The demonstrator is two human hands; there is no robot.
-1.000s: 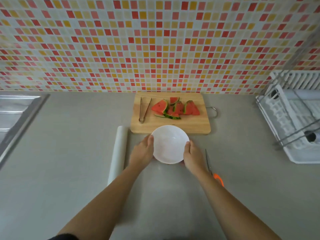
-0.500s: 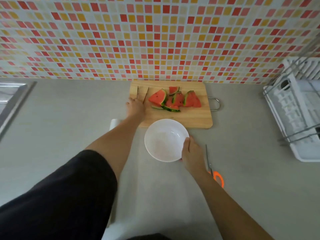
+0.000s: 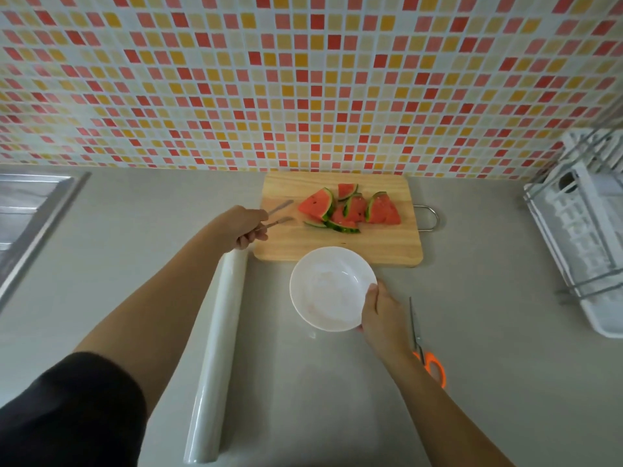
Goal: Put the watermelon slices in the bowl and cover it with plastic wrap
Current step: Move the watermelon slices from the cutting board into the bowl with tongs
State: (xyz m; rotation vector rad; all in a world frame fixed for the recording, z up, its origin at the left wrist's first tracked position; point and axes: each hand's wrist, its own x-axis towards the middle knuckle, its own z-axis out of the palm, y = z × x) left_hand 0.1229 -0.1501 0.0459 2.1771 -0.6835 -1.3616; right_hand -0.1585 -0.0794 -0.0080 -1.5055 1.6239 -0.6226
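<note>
fingers [image 3: 250,236] of the left hand [image 3: 242,224] are curled tight around the tongs [image 3: 280,214]. the two tong tips stand a little apart and point at the watermelon slices [image 3: 350,210]. the back part of the tongs is hidden inside the hand.

the right hand [image 3: 384,315] holds the bowl [image 3: 323,288] at its 4 o'clock edge, with the thumb on the rim. the other fingers are tucked under the bowl, so i cannot tell how they lie. the bowl's far rim covers a bit of the near edge of the cutting board [image 3: 387,244].

the slices lie in a heap on the board, at 12 o'clock from the bowl. some pieces hide parts of others, so the count is hard to tell.

the roll of plastic wrap [image 3: 215,358] lies at 9 o'clock from the bowl, its far end just by the left hand. the scissors [image 3: 428,358] lie at 4 o'clock, partly behind the right arm. the dish rack [image 3: 580,230] at 2 o'clock and the sink [image 3: 30,210] at 10 o'clock are cut off by the picture's sides.

bare counter [image 3: 488,382] lies between the bowl and the roll, and between the scissors and the rack.
</note>
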